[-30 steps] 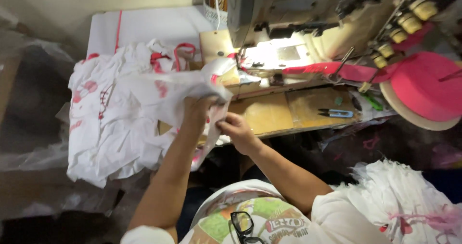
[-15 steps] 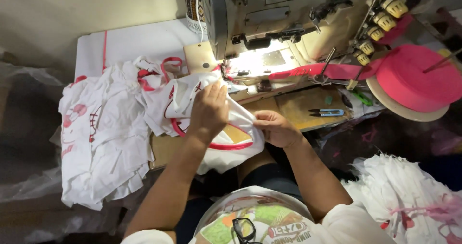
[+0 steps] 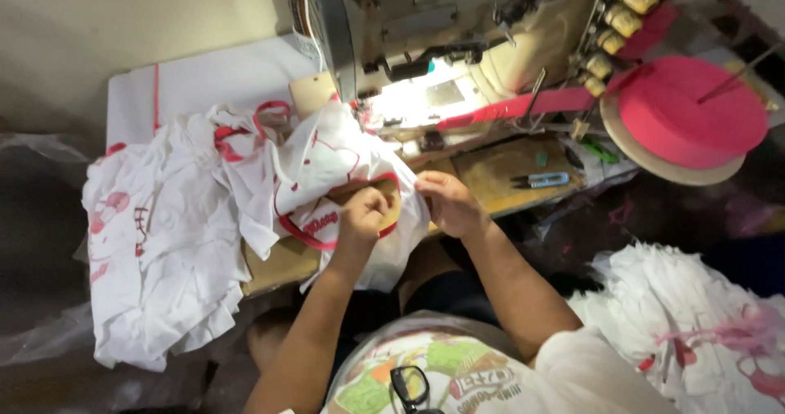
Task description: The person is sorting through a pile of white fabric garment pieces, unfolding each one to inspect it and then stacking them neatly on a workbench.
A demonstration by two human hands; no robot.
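Left hand (image 3: 364, 210) closed on the red-bound edge of a white garment (image 3: 327, 169); right hand (image 3: 446, 201) just to its right, fingers pinched on the same edge. The two hands sit close together, seemingly to keep that stretch of binding taut and flat. The garment lies on the wooden table (image 3: 499, 169), directly near the sewing machine (image 3: 425, 46), its far end reaching up under the lit needle area; its long axis runs from the hands, near right, toward the machine, far left, with the bound opening facing the person. Left of it, a pile (image 3: 155, 242) of similar white pieces with pink print hangs over the table's left edge, probably set within reach of the left hand. Right of the hands lie small snips (image 3: 540, 180). Farther right, a roll of red tape (image 3: 695, 107) feeds a strip toward the machine. Near right, a second heap (image 3: 695, 324) of white pieces
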